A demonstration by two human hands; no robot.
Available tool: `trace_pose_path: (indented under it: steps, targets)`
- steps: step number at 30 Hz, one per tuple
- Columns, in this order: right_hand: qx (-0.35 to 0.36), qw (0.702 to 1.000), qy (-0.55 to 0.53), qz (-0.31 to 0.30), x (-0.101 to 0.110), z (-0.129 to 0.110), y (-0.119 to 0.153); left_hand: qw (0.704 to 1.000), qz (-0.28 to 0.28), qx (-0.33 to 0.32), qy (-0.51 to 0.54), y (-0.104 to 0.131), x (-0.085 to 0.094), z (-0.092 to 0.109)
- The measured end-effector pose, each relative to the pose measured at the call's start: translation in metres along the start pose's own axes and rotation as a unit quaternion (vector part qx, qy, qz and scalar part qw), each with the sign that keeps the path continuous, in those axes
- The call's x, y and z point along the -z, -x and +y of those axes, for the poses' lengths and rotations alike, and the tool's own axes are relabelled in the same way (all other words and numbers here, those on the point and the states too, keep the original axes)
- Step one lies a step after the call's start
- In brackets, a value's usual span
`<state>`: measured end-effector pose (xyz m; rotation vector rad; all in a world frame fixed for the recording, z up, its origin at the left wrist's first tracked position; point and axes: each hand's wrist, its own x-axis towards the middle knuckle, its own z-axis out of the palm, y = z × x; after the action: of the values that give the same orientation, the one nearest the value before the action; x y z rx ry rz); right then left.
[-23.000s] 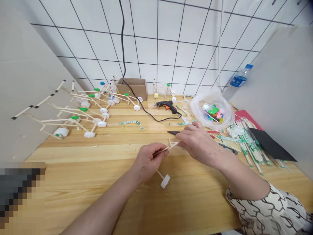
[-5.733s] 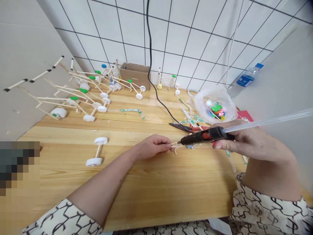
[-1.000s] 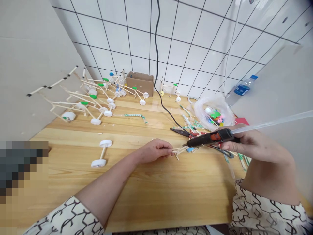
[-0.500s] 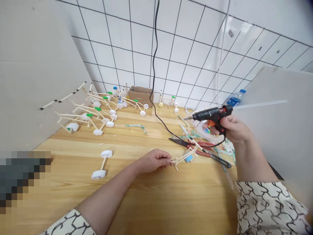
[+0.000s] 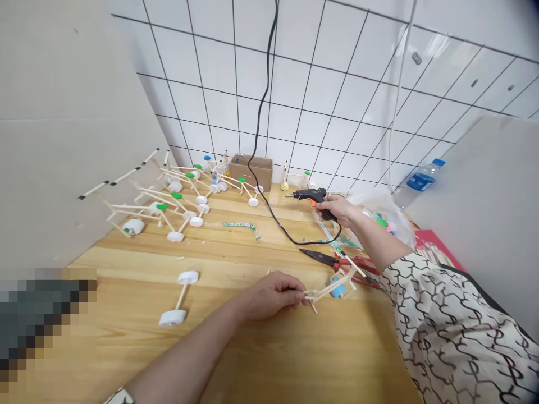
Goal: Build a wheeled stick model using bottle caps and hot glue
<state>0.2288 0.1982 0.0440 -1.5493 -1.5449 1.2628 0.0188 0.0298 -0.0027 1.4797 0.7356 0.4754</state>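
Note:
My left hand (image 5: 278, 294) pinches one end of a small frame of thin wooden sticks (image 5: 326, 290) just over the table. A blue piece (image 5: 337, 288) shows behind the frame's far end. Farther back, my right hand (image 5: 337, 210) is wrapped round the handle of a black glue gun (image 5: 310, 195), its nozzle pointing left. The gun's black cord (image 5: 278, 224) loops over the table and up the wall. Beyond the frame lie red-handled pliers (image 5: 322, 258), partly covered by my right forearm. Left of my left hand, two white wheels joined by a stick axle (image 5: 182, 295) lie on the wood.
Several stick-built carts (image 5: 177, 196) with white wheels and green caps stand at the back left. Behind them is a cardboard box (image 5: 252, 168). A plastic bag (image 5: 379, 210) and a water bottle (image 5: 421, 180) stand at the right. Green-printed strips (image 5: 244, 225) lie mid-table.
My right hand has carried the glue gun away from me and to the left, toward the back of the table. My left hand keeps its hold on the stick frame. The view has shifted slightly.

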Motion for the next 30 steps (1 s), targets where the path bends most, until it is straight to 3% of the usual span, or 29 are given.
trace_pose_path:
  steps: [4, 9, 15, 18, 22, 24, 27, 30]
  targets:
    - [-0.03, 0.994, 0.097, 0.047, -0.012, 0.004, -0.018, 1.0, 0.01, 0.019, 0.023, 0.0, -0.001, -0.001]
    - [-0.05, 0.974, 0.211, 0.062, -0.022, 0.01, -0.028, 0.999, 0.006, 0.028, 0.044, -0.001, 0.0, -0.002]
    - [-0.042, 0.953, 0.294, 0.058, -0.035, 0.0, -0.012, 0.999, -0.003, 0.031, 0.033, -0.002, 0.0, -0.005]
    - [-0.009, 0.947, 0.313, 0.074, -0.028, -0.023, 0.018, 0.999, -0.004, 0.033, 0.015, -0.001, 0.0, -0.004]
    - [0.076, 0.935, 0.324, 0.121, -0.008, -0.046, 0.091, 1.0, -0.001, 0.022, -0.011, 0.0, 0.0, -0.003]
    - [0.245, 0.898, 0.335, 0.142, -0.003, -0.043, 0.134, 1.0, -0.005, 0.016, -0.02, 0.0, 0.0, -0.003]
    - [0.358, 0.855, 0.373, 0.038, -0.009, -0.021, 0.187, 1.0, -0.002, 0.011, -0.022, 0.0, -0.001, -0.002]
    - [0.366, 0.811, 0.457, -0.011, -0.028, 0.005, 0.21, 1.0, 0.001, 0.0, -0.028, 0.001, -0.002, -0.002]
